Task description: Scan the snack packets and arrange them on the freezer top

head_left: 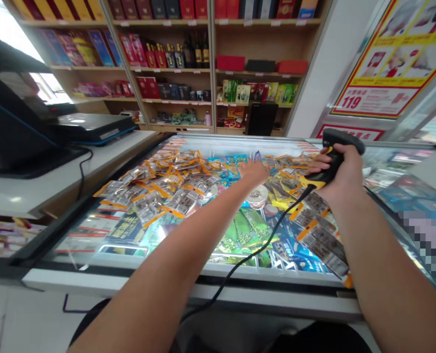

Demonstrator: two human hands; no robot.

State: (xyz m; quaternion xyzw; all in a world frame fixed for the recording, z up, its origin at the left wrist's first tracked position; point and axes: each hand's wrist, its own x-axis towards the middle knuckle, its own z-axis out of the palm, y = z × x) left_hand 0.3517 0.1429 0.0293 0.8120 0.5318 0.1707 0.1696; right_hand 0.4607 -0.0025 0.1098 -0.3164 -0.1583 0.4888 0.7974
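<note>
My right hand (341, 169) is wrapped around a black and yellow handheld barcode scanner (328, 159), held above the right part of a glass-topped chest freezer (104, 280). A black cable (247, 252) runs from its handle down toward my body. My left hand (254, 170) reaches over the middle of the freezer, near blue packets (223, 171). A small purple and white corner of a packet (257, 155) sticks up just beyond my fingers; the fingers are blurred and partly hidden. Many clear packets with orange edges (174, 184) lie left of that hand, and more (323, 245) under the right one.
Green packages (245, 228) and a round tub (257, 196) show around the middle of the freezer. A counter (126, 144) at left bears a scale (93, 125) and a dark machine (12, 108). Shelves (170, 70) of boxes and bottles stand behind; a poster (379, 98) hangs right.
</note>
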